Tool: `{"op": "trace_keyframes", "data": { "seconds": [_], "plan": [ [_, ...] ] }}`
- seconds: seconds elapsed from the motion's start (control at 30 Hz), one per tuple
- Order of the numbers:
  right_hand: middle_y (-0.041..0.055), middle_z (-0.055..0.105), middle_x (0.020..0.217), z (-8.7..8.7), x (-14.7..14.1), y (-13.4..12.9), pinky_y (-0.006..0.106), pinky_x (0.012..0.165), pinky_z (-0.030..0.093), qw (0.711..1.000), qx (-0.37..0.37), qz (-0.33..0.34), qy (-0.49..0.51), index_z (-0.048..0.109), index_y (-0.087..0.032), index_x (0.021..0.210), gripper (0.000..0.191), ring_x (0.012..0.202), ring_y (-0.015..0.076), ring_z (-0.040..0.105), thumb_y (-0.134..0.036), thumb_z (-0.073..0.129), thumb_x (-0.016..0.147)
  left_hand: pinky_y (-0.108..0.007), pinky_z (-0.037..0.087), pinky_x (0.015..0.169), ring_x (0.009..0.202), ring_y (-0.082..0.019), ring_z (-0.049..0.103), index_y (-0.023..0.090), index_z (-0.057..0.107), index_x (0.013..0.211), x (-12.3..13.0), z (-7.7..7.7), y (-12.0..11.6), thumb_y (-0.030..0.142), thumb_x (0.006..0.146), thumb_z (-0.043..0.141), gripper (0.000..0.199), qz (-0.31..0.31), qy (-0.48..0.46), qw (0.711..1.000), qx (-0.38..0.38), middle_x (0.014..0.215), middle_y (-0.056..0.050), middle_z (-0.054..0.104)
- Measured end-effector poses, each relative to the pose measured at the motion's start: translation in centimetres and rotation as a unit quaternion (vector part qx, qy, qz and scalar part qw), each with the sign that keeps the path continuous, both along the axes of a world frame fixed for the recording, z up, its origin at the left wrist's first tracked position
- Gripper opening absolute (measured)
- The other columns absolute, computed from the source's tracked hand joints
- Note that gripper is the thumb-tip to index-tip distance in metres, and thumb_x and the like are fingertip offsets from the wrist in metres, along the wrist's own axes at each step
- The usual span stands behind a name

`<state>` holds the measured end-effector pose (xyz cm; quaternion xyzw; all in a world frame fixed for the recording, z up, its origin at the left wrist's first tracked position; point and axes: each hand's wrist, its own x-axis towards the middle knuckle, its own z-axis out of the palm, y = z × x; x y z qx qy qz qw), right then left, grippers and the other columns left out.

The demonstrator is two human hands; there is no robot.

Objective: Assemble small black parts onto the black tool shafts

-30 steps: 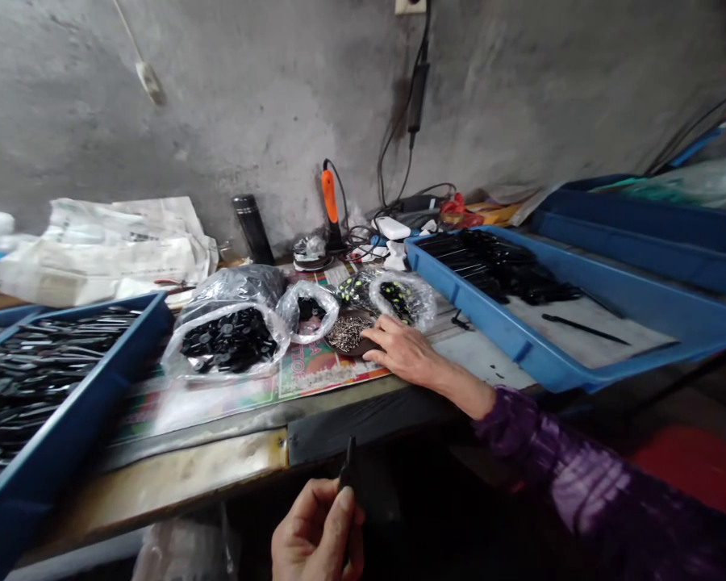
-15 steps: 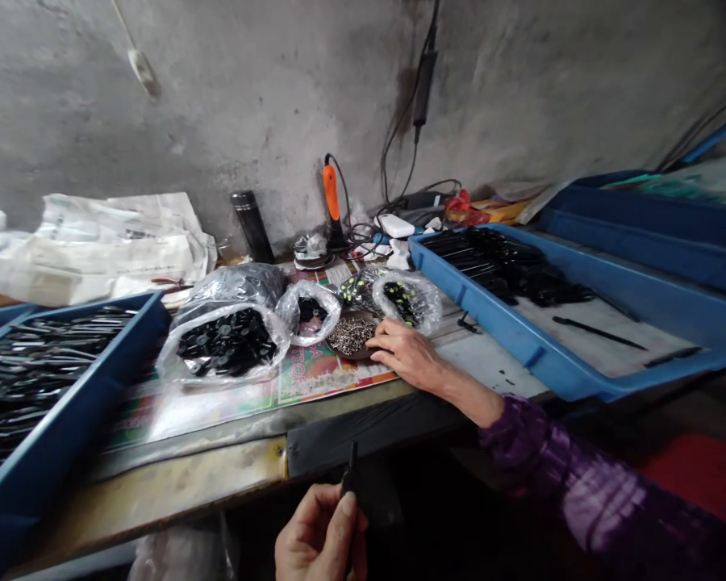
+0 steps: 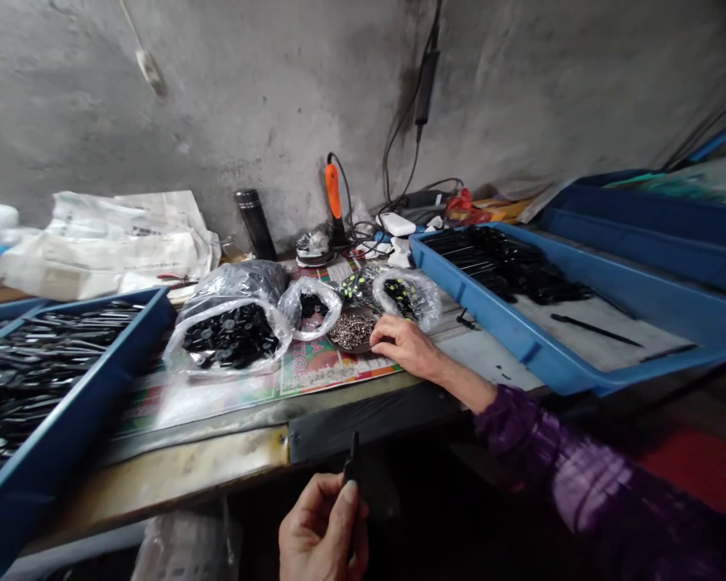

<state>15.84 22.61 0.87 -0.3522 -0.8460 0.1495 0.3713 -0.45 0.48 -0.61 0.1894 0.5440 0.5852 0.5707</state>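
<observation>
My left hand (image 3: 323, 528) is closed in front of the table edge, thumb pressed on a thin black plastic part (image 3: 353, 452) whose narrow tip points upward. My right hand (image 3: 402, 345) rests at the right rim of a round dish of small metal screws (image 3: 352, 331), its fingertips drawn together. Whether a screw sits between those fingertips is too small to see. Close around the dish are a clear bag of black round pieces (image 3: 233, 335), a smaller bag of black parts (image 3: 310, 309) and a bag of black and yellow-green pieces (image 3: 402, 298).
A blue tray (image 3: 151, 311) full of long black parts stands at left. At right, another blue tray (image 3: 557, 359) holds black pieces. An orange-handled tool (image 3: 332, 192), a black flask (image 3: 255, 224) and cables are near the wall. The table edge (image 3: 242, 456) runs before me.
My right hand has drawn slightly back from the screws to the dish's rim, its fingers curling closer together. My left hand keeps its hold on the black part. The view has shifted slightly.
</observation>
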Motion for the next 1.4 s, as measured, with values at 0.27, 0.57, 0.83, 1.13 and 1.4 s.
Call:
{"op": "trace_keyframes", "data": {
  "seconds": [0.27, 0.57, 0.83, 1.13, 1.4],
  "plan": [
    [0.0039, 0.064, 0.083, 1.3, -0.6, -5.3, 0.029, 0.075, 0.045, 0.998, -0.016, 0.039, 0.038, 0.064, -0.016, 0.079, 0.011, 0.080, 0.0171, 0.059, -0.013, 0.060, 0.088, -0.009, 0.024, 0.034, 0.036, -0.001, 0.037, 0.012, 0.060, 0.071, 0.0, 0.3, -0.4, 0.051, 0.059, 0.088, 0.050, 0.018, -0.009, 1.000, 0.008, 0.054, 0.003, 0.057],
    [0.0023, 0.059, 0.077, 0.2, -2.3, -14.7, 0.024, 0.065, 0.043, 0.987, -0.020, 0.123, 0.099, 0.057, -0.018, 0.083, 0.015, 0.071, 0.0140, 0.056, -0.020, 0.057, 0.097, -0.011, 0.030, 0.039, 0.044, -0.002, 0.039, 0.013, 0.061, 0.079, -0.2, 0.4, -0.8, 0.047, 0.072, 0.081, 0.041, -0.013, 0.013, 1.000, 0.023, 0.061, 0.003, 0.058],
    [0.0042, 0.057, 0.077, -0.4, -2.8, -16.0, 0.026, 0.065, 0.042, 0.991, 0.049, 0.102, 0.076, 0.055, -0.015, 0.085, 0.016, 0.070, 0.0153, 0.053, -0.018, 0.050, 0.100, -0.012, 0.031, 0.040, 0.046, -0.004, 0.038, 0.012, 0.064, 0.082, 0.3, 0.1, -1.3, 0.050, 0.071, 0.080, 0.043, -0.001, 0.066, 0.997, 0.036, 0.058, 0.004, 0.052],
    [0.0026, 0.057, 0.076, -0.4, -3.3, -16.6, 0.026, 0.065, 0.042, 0.992, 0.025, 0.082, 0.093, 0.055, -0.016, 0.082, 0.017, 0.070, 0.0142, 0.053, -0.016, 0.052, 0.099, -0.014, 0.036, 0.048, 0.052, -0.006, 0.042, 0.016, 0.068, 0.087, 1.3, 0.0, -1.9, 0.049, 0.078, 0.074, 0.034, 0.073, 0.222, 0.970, 0.062, 0.059, 0.004, 0.052],
    [-0.0050, 0.054, 0.070, -0.3, -3.6, -16.3, 0.019, 0.043, 0.042, 0.850, -0.453, 0.119, 0.240, 0.054, -0.017, 0.101, 0.033, 0.050, 0.0093, 0.050, -0.037, 0.071, 0.082, -0.013, 0.031, 0.044, 0.048, -0.004, 0.040, 0.013, 0.067, 0.083, 1.9, 0.6, -1.9, 0.046, 0.077, 0.076, 0.034, 0.059, 0.144, 0.985, 0.079, 0.057, 0.002, 0.056]
  ]
}}
